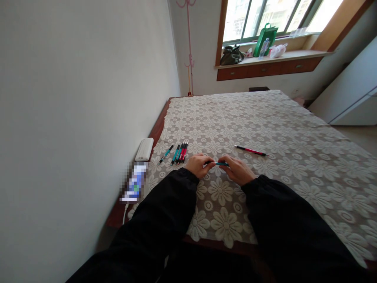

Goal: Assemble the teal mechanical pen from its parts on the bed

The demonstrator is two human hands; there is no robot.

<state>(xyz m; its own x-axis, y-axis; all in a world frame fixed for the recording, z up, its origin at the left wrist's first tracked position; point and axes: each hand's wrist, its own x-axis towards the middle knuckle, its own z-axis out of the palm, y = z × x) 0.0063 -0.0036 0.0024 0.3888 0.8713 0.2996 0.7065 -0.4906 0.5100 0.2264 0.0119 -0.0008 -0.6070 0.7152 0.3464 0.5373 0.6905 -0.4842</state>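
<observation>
Between my hands, just over the lace tablecloth (220, 190), lies a teal and black pen (219, 163), held sideways. My left hand (198, 165) pinches its left end, and my right hand (239, 169) pinches its right end; the fingers cover both ends. To the left of my left hand, several teal and red pens (180, 152) lie side by side in a row. A little apart from them rests another teal and black pen (166, 154). Beyond my right hand, a red and black pen (251, 150) lies alone on the cloth.
A white power bank (144, 149) and a blurred-out phone (135, 182) with a white cable (125, 213) lie along the table's left edge, beside the wall. A pink coat stand (190, 43) rises behind the table. Bags, one of them green (265, 41), stand on the windowsill.
</observation>
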